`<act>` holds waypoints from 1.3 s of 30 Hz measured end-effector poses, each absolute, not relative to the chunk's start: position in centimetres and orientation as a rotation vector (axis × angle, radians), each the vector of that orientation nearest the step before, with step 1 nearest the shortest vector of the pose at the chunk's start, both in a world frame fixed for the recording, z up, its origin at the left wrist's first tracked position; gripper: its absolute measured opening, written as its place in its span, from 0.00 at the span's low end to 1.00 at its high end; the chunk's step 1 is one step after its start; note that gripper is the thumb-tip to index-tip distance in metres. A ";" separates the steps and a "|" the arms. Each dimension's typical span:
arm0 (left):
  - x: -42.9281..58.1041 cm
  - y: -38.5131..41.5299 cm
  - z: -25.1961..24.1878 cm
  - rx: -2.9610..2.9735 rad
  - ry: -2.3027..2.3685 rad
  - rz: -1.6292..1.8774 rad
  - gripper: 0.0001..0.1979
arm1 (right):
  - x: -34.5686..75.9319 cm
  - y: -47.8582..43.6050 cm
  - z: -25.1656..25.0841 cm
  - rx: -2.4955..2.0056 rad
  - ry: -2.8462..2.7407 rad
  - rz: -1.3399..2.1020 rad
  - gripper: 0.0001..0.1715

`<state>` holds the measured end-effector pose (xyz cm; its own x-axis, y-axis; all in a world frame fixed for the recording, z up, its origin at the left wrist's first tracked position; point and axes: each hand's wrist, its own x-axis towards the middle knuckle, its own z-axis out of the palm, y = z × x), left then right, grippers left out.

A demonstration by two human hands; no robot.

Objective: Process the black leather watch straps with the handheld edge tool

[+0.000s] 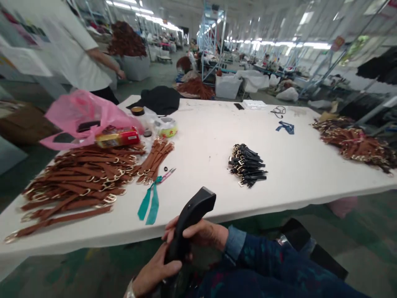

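Note:
Both my hands are low at the near edge of the white table (198, 136), around a black handheld device (189, 217), possibly a scanner or clipper. My right hand (198, 234) wraps its middle, and my left hand (156, 267) holds its lower end. Ahead on the table lies a large heap of brown leather straps with metal buckles (77, 178). Nearer the middle is a smaller bunch of black straps with gold buckles (247, 165). A teal ribbon (150, 203) and pink-handled snips (167, 174) lie closest to my hands.
A pink plastic bag (87, 118), a black cloth (159, 99) and another brown strap heap (353, 142) sit on the table. A co-worker (77, 54) passes beyond its far left corner. Sacks, racks and workbenches fill the factory floor behind.

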<state>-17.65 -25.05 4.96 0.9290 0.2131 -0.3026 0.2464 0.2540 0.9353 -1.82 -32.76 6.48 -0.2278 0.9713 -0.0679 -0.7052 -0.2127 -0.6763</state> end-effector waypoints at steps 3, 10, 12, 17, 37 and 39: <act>-15.4 -25.9 5.5 1.290 0.412 -0.178 0.21 | 1.1 -33.4 6.3 -0.471 -0.669 1.858 0.37; -7.5 -28.7 9.0 1.495 0.673 -0.236 0.18 | 10.3 -41.2 2.2 -0.916 -0.840 1.659 0.21; -5.5 -29.2 9.6 1.563 0.701 -0.229 0.18 | 13.2 -44.3 0.8 -1.258 -0.879 1.375 0.15; -2.5 -30.1 10.0 1.646 0.925 -0.204 0.22 | 20.6 -49.3 -1.2 -1.843 -0.899 0.366 0.14; 1.0 -33.8 9.9 1.889 1.190 -0.203 0.29 | 30.7 -49.2 -1.0 -2.123 -1.578 0.138 0.33; 1.0 -33.6 9.8 1.882 1.150 -0.199 0.28 | 31.1 -49.3 -1.1 -2.133 -1.688 0.065 0.36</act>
